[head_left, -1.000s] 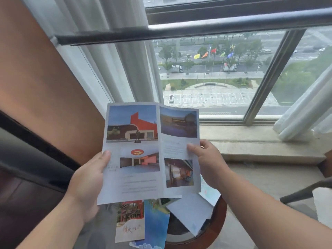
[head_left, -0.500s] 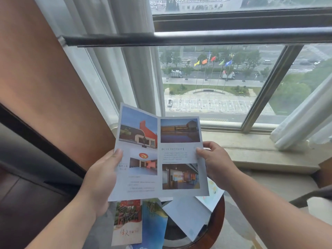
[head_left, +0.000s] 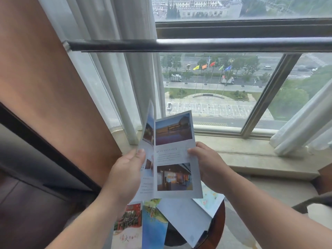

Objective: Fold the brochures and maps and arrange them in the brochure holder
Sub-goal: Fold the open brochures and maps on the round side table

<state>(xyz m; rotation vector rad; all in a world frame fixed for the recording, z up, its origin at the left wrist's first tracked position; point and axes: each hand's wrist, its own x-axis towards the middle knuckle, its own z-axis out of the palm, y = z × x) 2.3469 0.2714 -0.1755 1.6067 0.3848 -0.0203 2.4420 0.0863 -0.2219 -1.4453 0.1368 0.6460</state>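
Brochure [head_left: 173,155] position, head view: held in the air between both hands, above a round table [head_left: 218,229] and in front of the window sill [head_left: 251,153]. Its long axis runs upward and away from the person, with the top leaning slightly right.

Grip: the left hand [head_left: 125,175] pinches the free edge of the left panel [head_left: 148,133], thumb on the printed face. The right hand [head_left: 210,166] pinches the outer edge of the right panel [head_left: 174,177], thumb on top. Both grips sit at about mid-height.

Governing relation: the crease [head_left: 154,159] runs along the long axis between the two hands. The left panel stands up from it, seen nearly edge-on; the right panel faces the camera flat. The left hand is the nearer to the crease, so closing the fold probably calls for that hand to travel right, over the right panel.

Surface: the table carries other sheets, overlapping: a red brochure [head_left: 128,223], a blue map [head_left: 154,225], a white sheet [head_left: 183,218] and a pale map [head_left: 210,196]. No brochure holder is in view.

Room: a white curtain [head_left: 115,69] hangs at left; a dark rail [head_left: 179,44] crosses the window.
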